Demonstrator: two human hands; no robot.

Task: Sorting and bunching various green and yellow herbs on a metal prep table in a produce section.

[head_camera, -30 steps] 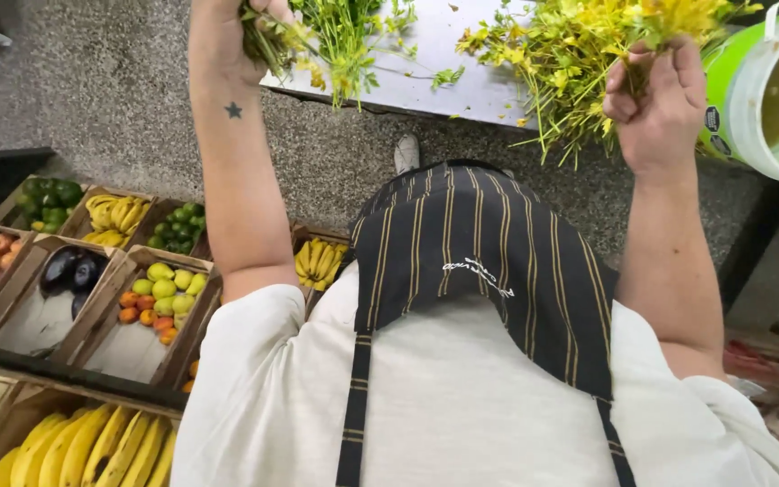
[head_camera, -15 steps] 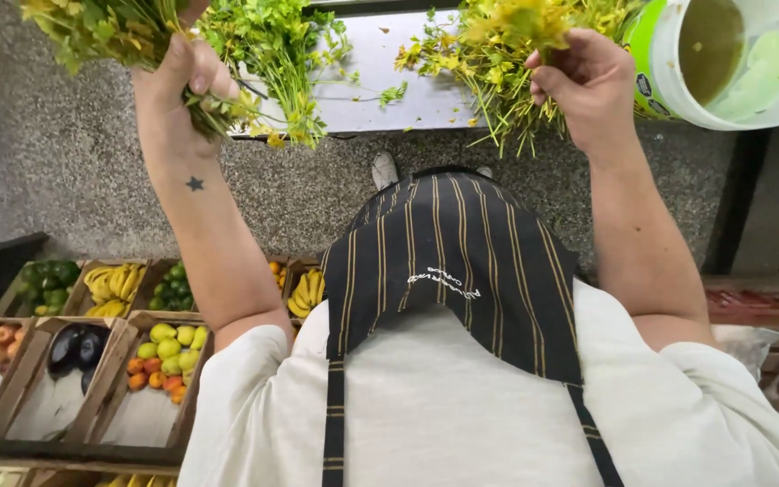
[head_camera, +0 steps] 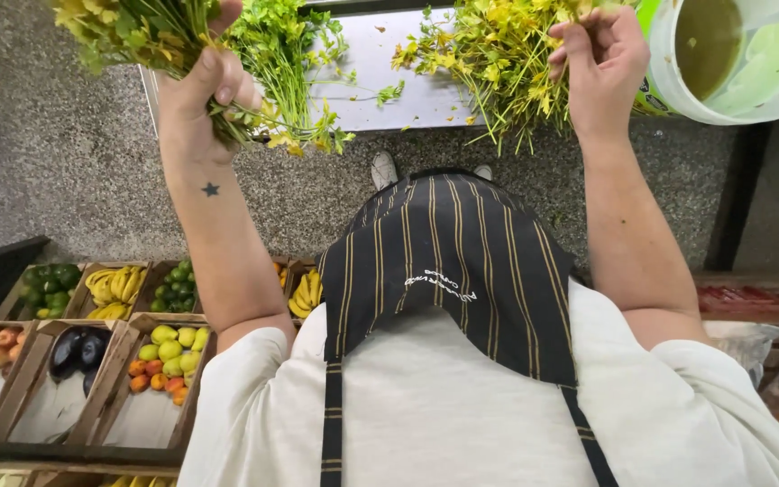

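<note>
My left hand [head_camera: 200, 99] is closed around a bunch of green stems with small yellow flowers [head_camera: 128, 32], held up above the floor. My right hand [head_camera: 601, 63] grips stems in a larger pile of yellow-flowered greens [head_camera: 498, 54] lying on a white metal table [head_camera: 385, 77]. A second heap of leafy green herbs [head_camera: 286, 45] lies on the table between both hands. My striped dark apron and white shirt fill the lower view.
A white bucket [head_camera: 732, 63] with murky green liquid stands at the top right. Wooden crates of bananas [head_camera: 114, 289], limes, aubergines [head_camera: 78, 352] and mixed fruit [head_camera: 160, 356] sit at the lower left. Speckled grey floor lies below the table.
Both hands have stayed raised on the greens while the view shifted; my left hand's bunch now sits further left, and my right hand has dug deeper into the yellow pile.
</note>
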